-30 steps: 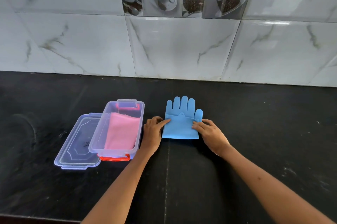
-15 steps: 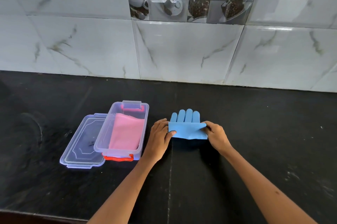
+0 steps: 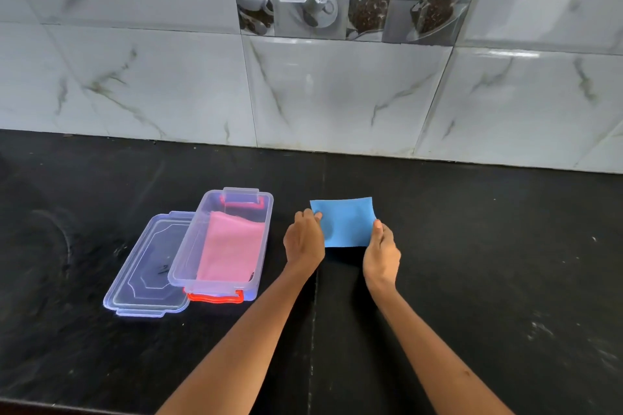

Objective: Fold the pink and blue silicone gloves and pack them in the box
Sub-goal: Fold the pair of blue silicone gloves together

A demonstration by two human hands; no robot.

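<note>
Head view shows you well past halfway: the pink glove (image 3: 232,247) already lies folded inside the open box (image 3: 220,242), filling most of its floor, and the lid (image 3: 148,266) rests on the table (image 3: 488,279) tucked against the box's left side, partly under it. The blue glove (image 3: 345,222) now reads as a plain rectangle with no fingers showing, so its fold looks made or all but made; it sits on the table just right of the box, between your two hands. Your left hand (image 3: 303,242) is curled, with thumb and fingertips pinching the glove's left edge near the upper corner. Your right hand (image 3: 381,252) is likewise closed in a pinch on the right edge, lower down, thumb on top. Neither hand is spread flat, and both grips are at the margins, leaving the middle of the glove bare. Whether the glove is lying fully on the table or slightly lifted, you cannot tell from here; its top edge bows a little, which suggests the silicone wants to spring open. What is left, as I judge it: carry the blue glove over into the box on top of the pink one, keeping the fold pressed so it does not unroll. The lid may follow, though the task does not ask for it.
</note>
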